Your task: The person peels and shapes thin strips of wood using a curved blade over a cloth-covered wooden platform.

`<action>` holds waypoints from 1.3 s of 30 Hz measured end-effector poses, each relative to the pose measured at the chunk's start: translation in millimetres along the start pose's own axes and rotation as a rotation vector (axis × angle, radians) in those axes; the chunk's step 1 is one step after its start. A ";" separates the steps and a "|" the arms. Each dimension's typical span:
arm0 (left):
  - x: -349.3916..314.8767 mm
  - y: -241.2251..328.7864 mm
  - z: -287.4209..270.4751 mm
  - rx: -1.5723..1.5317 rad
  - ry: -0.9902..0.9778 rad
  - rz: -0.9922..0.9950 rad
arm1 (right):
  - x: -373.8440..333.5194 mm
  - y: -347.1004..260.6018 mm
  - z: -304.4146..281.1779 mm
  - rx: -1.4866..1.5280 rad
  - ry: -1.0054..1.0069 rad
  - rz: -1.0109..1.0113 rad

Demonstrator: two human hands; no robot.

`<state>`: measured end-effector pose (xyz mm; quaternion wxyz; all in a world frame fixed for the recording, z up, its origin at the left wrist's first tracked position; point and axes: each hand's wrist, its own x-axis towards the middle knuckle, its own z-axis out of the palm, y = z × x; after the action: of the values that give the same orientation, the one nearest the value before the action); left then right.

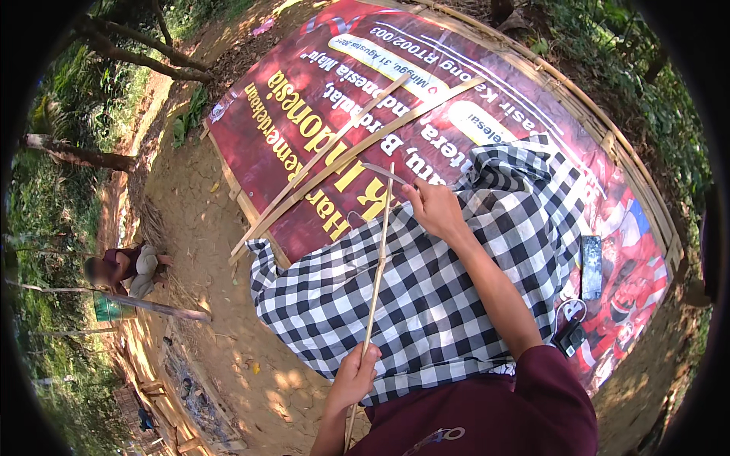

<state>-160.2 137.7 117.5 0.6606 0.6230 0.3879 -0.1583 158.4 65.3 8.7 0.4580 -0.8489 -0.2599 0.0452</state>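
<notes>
The wearer's maroon shirt [471,414] fills the bottom centre of the frame, closest to the lens. At the far left, green plants [57,304] and dark branches [80,153] line the rim. Another person [128,267] crouches at the middle left, near a pole [167,306] and a green container [109,310]. Bare brown ground [201,235] runs beside them, with pale bamboo [144,363] at the lower left.

Further right, a big dark red banner [251,194] with yellow and white lettering spreads from the upper middle toward the right. Two long pale strips [308,180] lie slantwise across it, close together at their lower-left ends and apart at the top.

At the bottom centre, the left hand [355,374] is closed around a thin stick [378,273], which rises from the lower edge to the middle of the frame. Near the stick's top, the curved blade of a knife [375,169] crosses it; whether the edge cuts in, I cannot tell. The right hand [435,209], just right of centre, is curled around the knife, its handle hidden.

Under both arms a black-and-white checked cloth [441,296] drapes over the lap and onto the banner. At the right lie a phone [591,266] and, below it, a small black device [570,337] with a cord.
</notes>
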 end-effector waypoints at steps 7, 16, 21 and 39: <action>8.2 9.8 -3.7 0.049 0.009 0.066 | -21.9 -3.6 0.7 0.080 -0.166 -0.460; 2.2 11.3 -13.1 -0.109 -0.056 0.010 | -5.3 -9.2 -9.1 -0.084 -0.184 -0.319; 5.4 12.8 -14.1 -0.187 -0.108 -0.018 | -14.5 -2.8 5.8 -0.072 -0.135 -0.113; 8.7 5.9 -7.5 0.205 0.126 0.047 | -11.1 -3.7 8.8 -0.069 -0.220 -0.068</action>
<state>-152.8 148.2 116.0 0.5713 0.7049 0.3956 -0.1421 144.6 68.3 4.8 0.3985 -0.8448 -0.3386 0.1134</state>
